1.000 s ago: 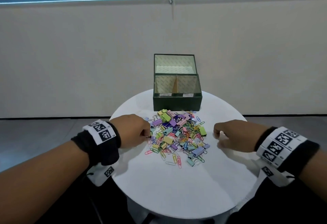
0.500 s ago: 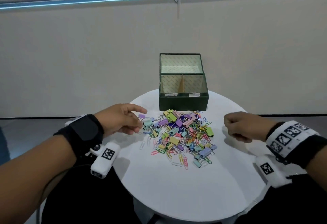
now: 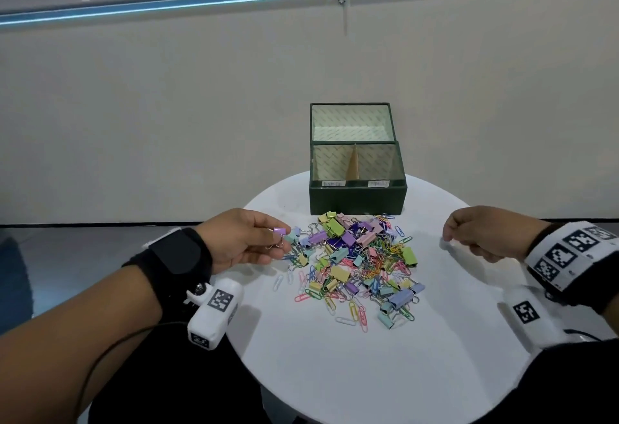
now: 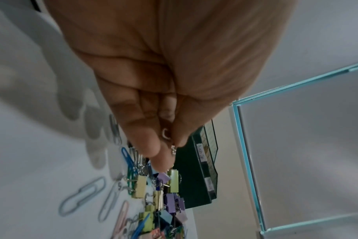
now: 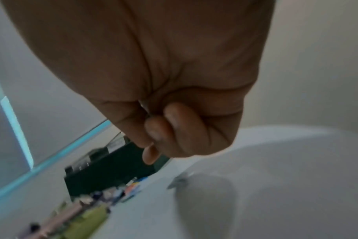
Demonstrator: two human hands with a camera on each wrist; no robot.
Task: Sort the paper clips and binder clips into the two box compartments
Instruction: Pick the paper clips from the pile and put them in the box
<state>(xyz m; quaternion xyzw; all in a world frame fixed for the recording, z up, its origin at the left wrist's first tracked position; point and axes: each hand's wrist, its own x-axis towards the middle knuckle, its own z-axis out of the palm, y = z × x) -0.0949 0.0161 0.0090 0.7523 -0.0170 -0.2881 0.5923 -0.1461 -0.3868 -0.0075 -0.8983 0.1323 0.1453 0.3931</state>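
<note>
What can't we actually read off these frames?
- Box labels: head view, too small to read.
- Compartment floors of the green box: hidden by its front wall.
- Right hand: right wrist view blurred; curled fingers hide any contents.
- Purple binder clip in left hand: left wrist fingers cover its body.

the left hand (image 3: 241, 239) now pinches a purple binder clip (image 3: 278, 231) lifted off the pile's left edge; a second ago it rested closed there.
</note>
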